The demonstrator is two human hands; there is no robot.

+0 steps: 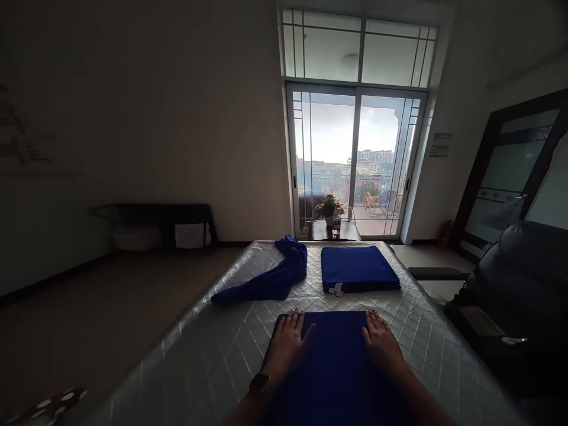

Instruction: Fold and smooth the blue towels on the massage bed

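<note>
A blue cloth (337,367), folded into a long flat panel, lies on the table in front of me. My left hand (290,338) rests flat on its far left corner, fingers stretched forward and thumb apart. On the far right corner my right hand (380,340) lies the same way, palm down with the fingers spread. Beyond the hands sits a neat folded stack of blue cloth (360,266) with white tags at its near edge. To its left is a crumpled blue cloth (277,272), loosely bunched.
A silvery quilted cover (199,355) spans the table. Past its far edge, a small dark table (359,232) holds a potted plant (328,207) and a bottle (336,220) before sliding glass doors. A dark leather chair (523,284) stands close on the right; a low dark bench (164,219) is at left.
</note>
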